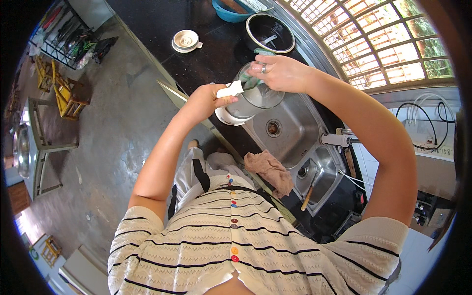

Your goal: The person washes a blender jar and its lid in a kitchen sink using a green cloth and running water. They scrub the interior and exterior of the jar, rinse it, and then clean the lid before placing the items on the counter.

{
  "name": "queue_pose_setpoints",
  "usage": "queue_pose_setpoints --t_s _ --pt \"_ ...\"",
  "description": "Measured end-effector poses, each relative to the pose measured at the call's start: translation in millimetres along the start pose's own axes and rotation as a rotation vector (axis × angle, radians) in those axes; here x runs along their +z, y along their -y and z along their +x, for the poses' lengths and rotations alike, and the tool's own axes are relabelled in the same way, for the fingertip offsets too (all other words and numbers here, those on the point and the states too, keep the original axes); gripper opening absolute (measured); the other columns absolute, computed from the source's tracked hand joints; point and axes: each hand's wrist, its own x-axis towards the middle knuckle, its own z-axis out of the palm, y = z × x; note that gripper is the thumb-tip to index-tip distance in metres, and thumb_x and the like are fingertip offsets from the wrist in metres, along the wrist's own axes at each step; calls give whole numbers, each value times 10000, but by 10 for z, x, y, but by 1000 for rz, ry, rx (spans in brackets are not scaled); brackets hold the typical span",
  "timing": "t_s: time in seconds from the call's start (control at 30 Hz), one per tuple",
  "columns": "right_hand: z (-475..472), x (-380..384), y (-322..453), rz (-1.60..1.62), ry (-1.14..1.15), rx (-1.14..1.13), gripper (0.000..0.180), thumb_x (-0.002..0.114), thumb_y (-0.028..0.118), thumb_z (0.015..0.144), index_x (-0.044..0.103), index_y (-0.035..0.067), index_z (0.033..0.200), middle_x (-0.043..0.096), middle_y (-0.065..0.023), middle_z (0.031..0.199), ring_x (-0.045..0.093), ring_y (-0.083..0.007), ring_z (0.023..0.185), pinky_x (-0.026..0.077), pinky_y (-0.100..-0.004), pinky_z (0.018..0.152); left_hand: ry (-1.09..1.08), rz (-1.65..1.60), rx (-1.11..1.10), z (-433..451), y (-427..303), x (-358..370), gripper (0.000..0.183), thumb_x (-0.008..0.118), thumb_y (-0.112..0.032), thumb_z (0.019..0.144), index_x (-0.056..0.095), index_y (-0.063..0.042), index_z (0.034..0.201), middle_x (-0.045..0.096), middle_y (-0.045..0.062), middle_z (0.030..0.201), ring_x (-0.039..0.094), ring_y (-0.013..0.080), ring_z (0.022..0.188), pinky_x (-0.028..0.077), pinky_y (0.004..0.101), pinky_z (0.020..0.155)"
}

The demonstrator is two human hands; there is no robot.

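A clear blender jug [254,97] with a white base and handle is held tilted over the near edge of the large sink basin. My left hand [202,101] is closed around the jug's white handle [230,89]. At the jug's rim, my right hand [284,73] pinches a green scrubbing cloth [266,52]; part of the green shows through the jug's wall, and its exact extent is hidden by my fingers. On the black countertop beyond the jug lies a round white lid [185,40].
A black inner pot [285,35] holds a pale utensil; a blue basin [225,13] stands behind it. The steel sink [295,129] has a faucet [333,140] on the right. A brown cloth [269,171] drapes over the counter's front edge. A wooden-handled tool [307,199] rests in the small basin.
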Motion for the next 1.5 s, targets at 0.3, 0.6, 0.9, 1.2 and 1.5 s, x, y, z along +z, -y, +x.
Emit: queue_pose_setpoints --t_s 0.3,0.6,0.9,1.2,1.5 --pt "199 -1 333 617 693 297 155 587 148 765 738 133 796 701 -72 878 637 -224 854 424 -342 847 3 31 -54 -3 22 7 394 704 -389 821 665 -18 948 624 141 735 566 232 651 462 349 669" --pt "593 527 550 464 905 217 208 622 165 775 729 149 953 683 -66 1076 606 -208 1069 384 -338 958 -19 61 -15 -15 -48 -14 413 694 -416 814 668 -28 952 653 168 835 613 317 741 471 377 696" --pt "256 362 193 424 84 154 137 587 129 732 716 83 736 663 -26 915 515 -165 1067 417 -261 897 -66 42 56 -40 33 55 345 685 -393 818 669 -77 957 654 171 841 616 358 785 471 398 704" --pt "549 544 397 355 812 53 185 586 184 827 706 145 962 673 -5 1009 600 -200 1008 448 -312 840 -154 17 82 -54 15 115 341 704 -320 831 631 10 874 586 169 711 514 271 621 435 357 627" --pt "698 323 285 1473 670 517 312 535 188 896 596 126 1196 618 -53 1190 563 -178 1099 430 -341 926 -139 136 -17 -49 -36 124 347 693 -391 803 672 -69 930 652 174 833 612 379 792 474 434 700"
